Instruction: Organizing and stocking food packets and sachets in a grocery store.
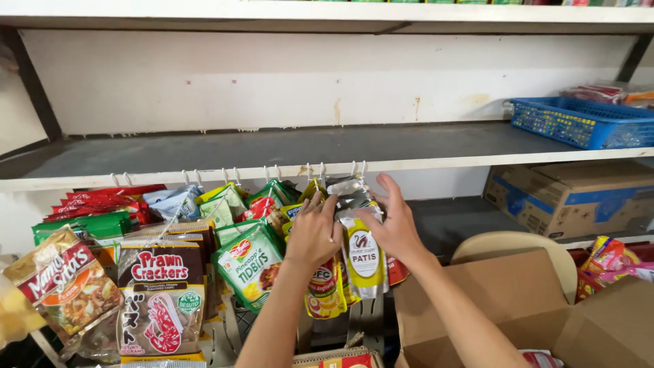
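Both my hands are raised to a row of white hooks (320,170) under the edge of a grey shelf (272,153). My left hand (313,232) pinches the top of a hanging pouch near the hooks. My right hand (395,225) grips a silvery pouch with a yellow and white label (364,262), which hangs down between my hands. Behind it hang more sachets, among them a red and yellow one (325,289).
Green, brown and red snack packets (163,293) hang in rows to the left. A blue plastic basket (579,123) sits on the shelf at right. Open cardboard boxes (518,307) stand below my arms, a printed carton (572,197) on the lower shelf, a beige chair back (511,245) behind.
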